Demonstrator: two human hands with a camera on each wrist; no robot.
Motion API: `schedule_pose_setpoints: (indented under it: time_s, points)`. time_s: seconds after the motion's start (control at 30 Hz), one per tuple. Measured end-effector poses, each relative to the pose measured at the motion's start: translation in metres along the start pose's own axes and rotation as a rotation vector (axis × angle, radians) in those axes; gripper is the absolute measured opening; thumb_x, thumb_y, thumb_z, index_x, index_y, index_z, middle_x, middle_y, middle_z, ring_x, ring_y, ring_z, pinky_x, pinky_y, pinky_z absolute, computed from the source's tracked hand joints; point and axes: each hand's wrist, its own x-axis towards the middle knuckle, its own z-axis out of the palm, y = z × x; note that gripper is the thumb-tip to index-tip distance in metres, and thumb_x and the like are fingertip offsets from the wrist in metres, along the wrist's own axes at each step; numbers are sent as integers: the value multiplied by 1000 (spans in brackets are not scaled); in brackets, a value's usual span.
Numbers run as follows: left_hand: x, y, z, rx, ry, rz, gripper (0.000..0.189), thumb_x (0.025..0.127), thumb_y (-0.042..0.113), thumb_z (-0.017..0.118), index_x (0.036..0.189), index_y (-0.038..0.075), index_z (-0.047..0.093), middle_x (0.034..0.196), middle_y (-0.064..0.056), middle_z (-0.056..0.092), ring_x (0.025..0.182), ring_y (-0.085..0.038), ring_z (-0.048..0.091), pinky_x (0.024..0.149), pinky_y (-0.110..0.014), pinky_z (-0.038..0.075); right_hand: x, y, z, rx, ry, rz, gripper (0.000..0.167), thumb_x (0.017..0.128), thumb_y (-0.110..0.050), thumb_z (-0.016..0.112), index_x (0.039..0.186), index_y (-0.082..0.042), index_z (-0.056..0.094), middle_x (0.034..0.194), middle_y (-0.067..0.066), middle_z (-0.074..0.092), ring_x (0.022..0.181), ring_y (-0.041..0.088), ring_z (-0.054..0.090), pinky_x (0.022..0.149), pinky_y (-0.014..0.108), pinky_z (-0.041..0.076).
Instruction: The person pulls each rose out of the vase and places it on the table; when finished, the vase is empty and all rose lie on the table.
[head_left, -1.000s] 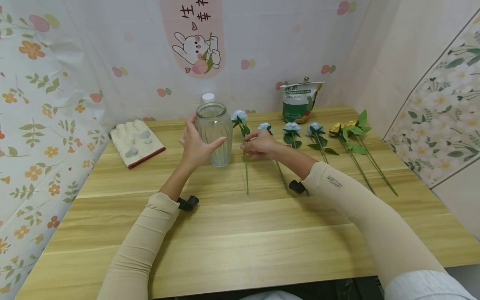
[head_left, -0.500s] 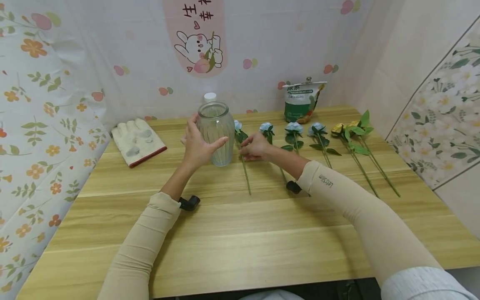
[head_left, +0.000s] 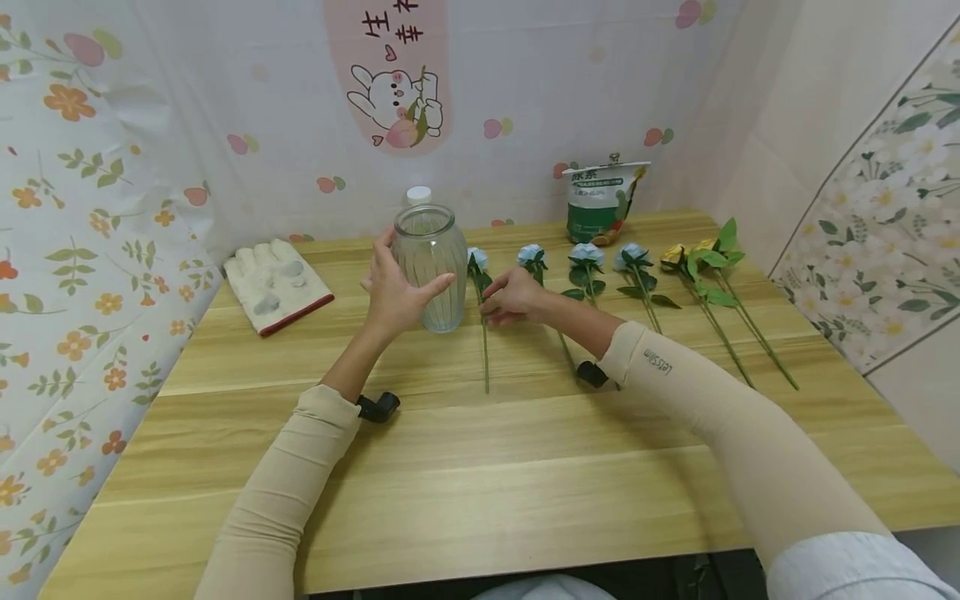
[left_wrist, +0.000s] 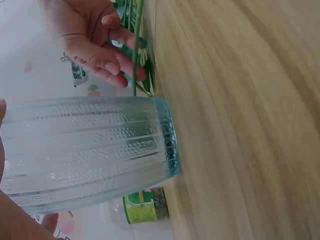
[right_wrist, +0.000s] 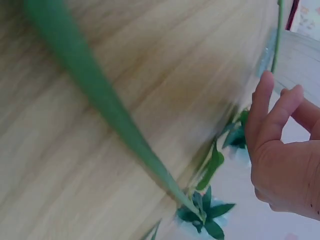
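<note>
In the head view my left hand (head_left: 397, 293) grips the side of a clear ribbed glass vase (head_left: 431, 267), its thumb across the near face. The vase stands on the table, its mouth facing up. Just to its right, my right hand (head_left: 513, 297) pinches the stem of a pale blue artificial rose (head_left: 477, 258), whose bloom points toward the back wall. The left wrist view has that green stem (left_wrist: 137, 50) running past the right hand's fingers, beside the vase. Three more blue roses (head_left: 586, 255) and two yellow roses (head_left: 705, 254) lie in a row farther right.
A white-capped jar (head_left: 418, 195) stands behind the vase. At the left lies a cream work glove (head_left: 276, 283) with a red cuff. A green and white pouch (head_left: 600, 207) stands at the back right, against the patterned wall covering on the wooden table (head_left: 480, 483).
My right hand has moved slightly left, and the lower end of the rose stem has swung right, then back left. The left hand stays on the vase.
</note>
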Motion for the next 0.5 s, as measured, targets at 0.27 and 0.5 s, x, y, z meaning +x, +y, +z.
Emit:
schedule_pose_setpoints:
  time_s: [0.27, 0.5]
  points:
    - [-4, -1, -4, -76, -57, -38, 112, 79, 41, 82, 157, 18, 6, 158, -12, 27, 142, -34, 26, 105, -63, 6, -28, -1, -12, -485, 117, -300, 35, 92, -10, 69, 125, 2, 63, 111, 16, 70, 93, 26, 70, 80, 39, 57]
    - [-19, 3, -11, -49, -21, 10, 107, 82, 43, 78, 159, 18, 6, 162, -12, 9, 146, -33, 15, 106, -70, 0, -63, -4, -18, -542, 212, -513, 40, 93, -17, 69, 131, -4, 61, 126, 14, 66, 98, 27, 67, 77, 40, 55]
